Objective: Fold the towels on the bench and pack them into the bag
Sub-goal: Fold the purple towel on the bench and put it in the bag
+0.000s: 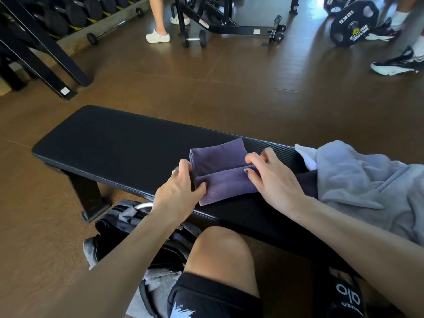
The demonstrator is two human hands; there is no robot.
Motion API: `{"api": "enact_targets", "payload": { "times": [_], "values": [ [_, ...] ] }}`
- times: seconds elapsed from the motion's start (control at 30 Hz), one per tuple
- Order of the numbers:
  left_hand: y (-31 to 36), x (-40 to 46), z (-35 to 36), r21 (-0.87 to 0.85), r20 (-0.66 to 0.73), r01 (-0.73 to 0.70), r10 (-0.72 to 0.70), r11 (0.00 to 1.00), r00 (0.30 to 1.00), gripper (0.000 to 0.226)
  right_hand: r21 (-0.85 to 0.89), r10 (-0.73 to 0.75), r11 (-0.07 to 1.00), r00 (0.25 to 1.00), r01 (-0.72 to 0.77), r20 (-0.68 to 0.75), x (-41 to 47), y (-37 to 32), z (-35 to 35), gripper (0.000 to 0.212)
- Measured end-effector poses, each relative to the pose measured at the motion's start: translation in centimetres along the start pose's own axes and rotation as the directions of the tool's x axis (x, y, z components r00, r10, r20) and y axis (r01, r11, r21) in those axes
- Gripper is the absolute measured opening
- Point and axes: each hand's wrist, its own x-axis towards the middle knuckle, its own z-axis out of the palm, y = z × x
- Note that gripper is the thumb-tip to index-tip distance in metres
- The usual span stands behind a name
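A purple towel (220, 171) lies partly folded on the black padded bench (110, 143), its near half doubled over. My left hand (179, 189) pinches the towel's left edge between thumb and fingers. My right hand (270, 175) holds the right edge, fingers curled over the fold. A grey and black bag (128, 226) sits open on the floor under the bench's near side, beside my knee, with grey cloth in it.
A heap of grey, white and dark cloth (367, 180) lies on the bench's right end. Dumbbell racks (68, 14) stand at far left, a machine frame (229, 21) and a weight plate (353, 24) at the back. Other people's feet (158, 36) stand beyond the bench.
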Motion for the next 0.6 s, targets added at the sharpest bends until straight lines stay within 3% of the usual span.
{"api": "enact_targets", "payload": {
  "times": [0.03,0.1,0.2,0.27,0.37,0.4,0.5,0.6],
  "values": [
    [0.0,-0.1,0.3,0.093,-0.102,-0.103,0.112,0.990,0.989,0.030,-0.065,-0.050,0.997,0.998,0.048,-0.036,0.0,0.0,-0.1,0.009],
    [-0.1,-0.1,1.0,0.340,-0.188,-0.325,0.402,0.883,0.896,0.030,-0.176,-0.140,0.977,0.987,0.124,-0.079,-0.1,0.0,-0.1,0.006],
    [-0.5,0.4,1.4,0.512,-0.041,-0.547,0.654,0.663,0.755,0.048,-0.224,-0.193,0.960,0.978,0.171,-0.081,-0.2,0.1,-0.1,0.013],
    [-0.5,0.6,1.2,0.503,0.024,-0.604,0.688,0.618,0.725,0.052,-0.203,-0.204,0.961,0.978,0.189,-0.054,-0.5,0.0,-0.6,0.019],
    [-0.5,0.3,0.8,0.435,0.006,-0.633,0.701,0.640,0.713,0.019,-0.176,-0.224,0.958,0.974,0.225,0.025,-0.9,-0.4,-1.6,0.026],
    [-0.5,0.1,0.5,0.402,-0.002,-0.624,0.683,0.670,0.731,0.017,-0.171,-0.241,0.954,0.969,0.246,0.053,-0.9,-0.6,-1.9,0.030],
    [-0.4,-0.5,0.2,0.410,0.086,-0.584,0.608,0.700,0.789,0.044,-0.177,-0.291,0.934,0.948,0.311,0.132,-0.9,-0.6,-2.2,0.043],
    [0.0,-0.6,0.2,0.447,0.155,-0.556,0.552,0.701,0.820,0.053,-0.167,-0.263,0.943,0.952,0.288,0.157,-0.8,-0.4,-1.9,0.049]
  ]
}}
